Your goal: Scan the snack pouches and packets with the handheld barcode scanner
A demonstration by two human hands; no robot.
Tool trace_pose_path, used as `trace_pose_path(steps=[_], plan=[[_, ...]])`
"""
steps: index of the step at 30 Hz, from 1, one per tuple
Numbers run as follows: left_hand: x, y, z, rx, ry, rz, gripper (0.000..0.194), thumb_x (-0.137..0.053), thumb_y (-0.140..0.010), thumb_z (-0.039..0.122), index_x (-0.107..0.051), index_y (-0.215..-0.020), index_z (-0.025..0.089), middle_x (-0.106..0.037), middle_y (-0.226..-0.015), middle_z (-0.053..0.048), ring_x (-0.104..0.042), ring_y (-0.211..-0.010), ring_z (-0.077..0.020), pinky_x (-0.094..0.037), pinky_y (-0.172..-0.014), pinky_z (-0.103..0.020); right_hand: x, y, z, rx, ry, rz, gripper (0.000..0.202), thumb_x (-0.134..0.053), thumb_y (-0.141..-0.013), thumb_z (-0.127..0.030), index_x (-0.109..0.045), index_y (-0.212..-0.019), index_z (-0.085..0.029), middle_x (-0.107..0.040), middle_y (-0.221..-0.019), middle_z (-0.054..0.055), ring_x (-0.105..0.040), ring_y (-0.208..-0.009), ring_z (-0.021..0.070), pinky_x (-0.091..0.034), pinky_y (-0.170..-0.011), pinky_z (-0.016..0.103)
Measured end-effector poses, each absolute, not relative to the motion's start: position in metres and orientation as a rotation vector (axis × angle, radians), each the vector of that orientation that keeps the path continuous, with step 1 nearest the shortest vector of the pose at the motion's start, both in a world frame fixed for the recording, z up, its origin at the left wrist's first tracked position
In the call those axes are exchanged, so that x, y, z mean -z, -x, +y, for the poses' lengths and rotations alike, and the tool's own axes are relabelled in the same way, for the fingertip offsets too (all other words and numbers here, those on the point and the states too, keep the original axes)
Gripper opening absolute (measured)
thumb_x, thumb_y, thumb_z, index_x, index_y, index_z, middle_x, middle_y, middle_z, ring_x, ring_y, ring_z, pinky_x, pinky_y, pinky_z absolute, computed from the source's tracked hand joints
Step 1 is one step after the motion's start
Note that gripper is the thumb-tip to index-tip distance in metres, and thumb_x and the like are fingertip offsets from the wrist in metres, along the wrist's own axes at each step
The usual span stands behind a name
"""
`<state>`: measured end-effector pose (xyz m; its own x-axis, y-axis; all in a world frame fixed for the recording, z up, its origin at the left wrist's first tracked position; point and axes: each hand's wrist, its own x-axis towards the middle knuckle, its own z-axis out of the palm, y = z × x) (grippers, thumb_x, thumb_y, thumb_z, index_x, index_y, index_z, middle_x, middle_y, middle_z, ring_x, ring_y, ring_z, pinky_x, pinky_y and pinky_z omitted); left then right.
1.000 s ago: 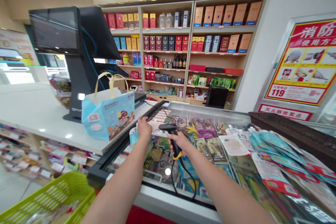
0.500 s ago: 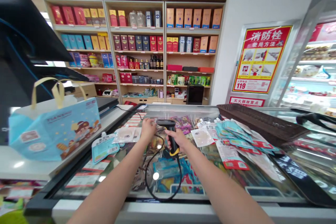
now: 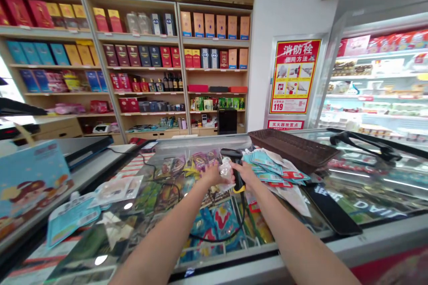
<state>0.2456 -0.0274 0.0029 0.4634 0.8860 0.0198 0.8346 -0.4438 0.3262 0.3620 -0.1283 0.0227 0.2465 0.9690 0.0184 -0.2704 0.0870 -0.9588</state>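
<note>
- Scanner [image 3: 232, 153]: black with a yellow-tipped handle, upright over the freezer [image 3: 250, 268].
- Right hand [image 3: 246, 175]: fingers wrapped round the handle, clamped on it.
- Packet [image 3: 226, 170]: clear and crinkled, between the 2 hands, just beside the scanner at 8 o'clock from its head.
- Left hand [image 3: 211, 175]: fingers together, clamped on the packet's near left side.
- Cable [image 3: 216, 240]: loops from the handle's foot, passing 6 o'clock.
- Blue packets [image 3: 267, 167]: overlapping heap on the glass, near the scanner at 3 o'clock.
- Basket [image 3: 294, 153]: brown, just beyond that heap.
- Pouch [image 3: 73, 218]: blue, flat, at 8 o'clock.
- Bag [image 3: 33, 178]: light blue, at 9 o'clock, cut by the view's edge.
- Shelves [image 3: 179, 44]: boxes and bottles, at 11 o'clock.
- Poster [image 3: 294, 75]: red, reading 119, at 1 o'clock.
</note>
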Motion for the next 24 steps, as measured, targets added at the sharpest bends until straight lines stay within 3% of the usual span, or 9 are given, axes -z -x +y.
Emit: trace_pose_path(steps=[3,6,8,11,14,16,18,21,24], plan=[[-0.016,-0.255,-0.031,-0.301,-2.577,1.266,0.106,-0.082,-0.052,0.034,-0.033,-0.145,0.023,-0.037,-0.150,-0.016,-0.029,-0.140,-0.0381,-0.035,-0.106,-0.048,-0.020,-0.373,-0.130,-1.114,1.067,-0.855,0.039,-0.076,-0.060,-0.046,-0.052,-0.070,-0.018,-0.054,-0.046,-0.006,-0.047,-0.034,0.0083,-0.042,-0.036,0.022],[-0.029,-0.264,-0.032,-0.117,-2.693,1.087,0.095,-0.081,-0.054,0.026,-0.041,-0.141,0.026,-0.057,-0.132,-0.012,-0.054,-0.121,-0.0315,-0.045,-0.097,-0.038,-0.018,-0.377,-0.132,-1.111,1.042,-0.841,0.039,-0.076,-0.060,-0.047,-0.052,-0.069,-0.018,-0.054,-0.047,-0.006,-0.048,-0.035,0.0084,-0.043,-0.037,0.023],[-0.036,-0.269,-0.031,0.029,-2.714,1.085,0.085,-0.080,-0.054,0.022,-0.050,-0.134,0.027,-0.064,-0.121,-0.010,-0.064,-0.105,-0.0273,-0.049,-0.088,-0.033,-0.019,-0.377,-0.134,-1.113,1.037,-0.833,0.040,-0.076,-0.059,-0.048,-0.051,-0.069,-0.018,-0.053,-0.045,-0.006,-0.047,-0.034,0.0083,-0.044,-0.037,0.023],[-0.043,-0.270,-0.025,0.080,-2.733,1.214,0.070,-0.082,-0.049,0.019,-0.064,-0.116,0.026,-0.069,-0.110,-0.008,-0.066,-0.096,-0.0263,-0.050,-0.082,-0.031,-0.021,-0.377,-0.136,-1.117,1.035,-0.827,0.041,-0.075,-0.059,-0.050,-0.051,-0.068,-0.018,-0.052,-0.044,-0.006,-0.046,-0.034,0.0080,-0.043,-0.037,0.022],[-0.046,-0.259,-0.011,0.016,-2.665,1.335,0.039,-0.082,-0.045,0.017,-0.071,-0.081,0.021,-0.072,-0.082,-0.004,-0.067,-0.085,-0.0254,-0.049,-0.077,-0.030,-0.023,-0.378,-0.136,-1.114,1.018,-0.819,0.041,-0.075,-0.059,-0.049,-0.051,-0.071,-0.018,-0.054,-0.046,-0.006,-0.047,-0.035,0.0084,-0.043,-0.036,0.023],[-0.046,-0.247,0.003,-0.149,-2.552,1.338,0.020,-0.079,-0.047,0.016,-0.066,-0.061,0.020,-0.065,-0.061,-0.001,-0.066,-0.073,-0.0222,-0.048,-0.069,-0.027,-0.023,-0.378,-0.136,-1.125,1.018,-0.830,0.040,-0.075,-0.060,-0.049,-0.051,-0.072,-0.018,-0.055,-0.047,-0.005,-0.048,-0.035,0.0091,-0.043,-0.037,0.023],[-0.043,-0.237,0.016,-0.452,-2.326,1.321,0.013,-0.075,-0.054,0.019,-0.061,-0.053,0.019,-0.056,-0.049,0.001,-0.060,-0.058,-0.0178,-0.045,-0.058,-0.025,-0.023,-0.378,-0.136,-1.132,1.026,-0.844,0.039,-0.074,-0.062,-0.048,-0.052,-0.073,-0.018,-0.055,-0.047,-0.005,-0.048,-0.035,0.0092,-0.043,-0.037,0.023],[-0.029,-0.233,0.031,-0.964,-1.871,1.347,0.016,-0.065,-0.067,0.028,-0.060,-0.056,0.017,-0.049,-0.043,0.002,-0.048,-0.044,-0.0131,-0.037,-0.045,-0.023,-0.024,-0.377,-0.137,-1.123,1.030,-0.847,0.037,-0.074,-0.063,-0.046,-0.052,-0.073,-0.018,-0.055,-0.049,-0.005,-0.049,-0.037,0.0091,-0.044,-0.037,0.023],[-0.007,-0.242,0.037,-1.304,-1.675,1.398,0.023,-0.053,-0.077,0.033,-0.062,-0.066,0.014,-0.050,-0.046,0.001,-0.049,-0.046,-0.0135,-0.038,-0.046,-0.023,-0.024,-0.376,-0.138,-1.108,1.023,-0.829,0.038,-0.076,-0.062,-0.045,-0.052,-0.076,-0.018,-0.055,-0.052,-0.006,-0.050,-0.039,0.0089,-0.045,-0.037,0.023]])
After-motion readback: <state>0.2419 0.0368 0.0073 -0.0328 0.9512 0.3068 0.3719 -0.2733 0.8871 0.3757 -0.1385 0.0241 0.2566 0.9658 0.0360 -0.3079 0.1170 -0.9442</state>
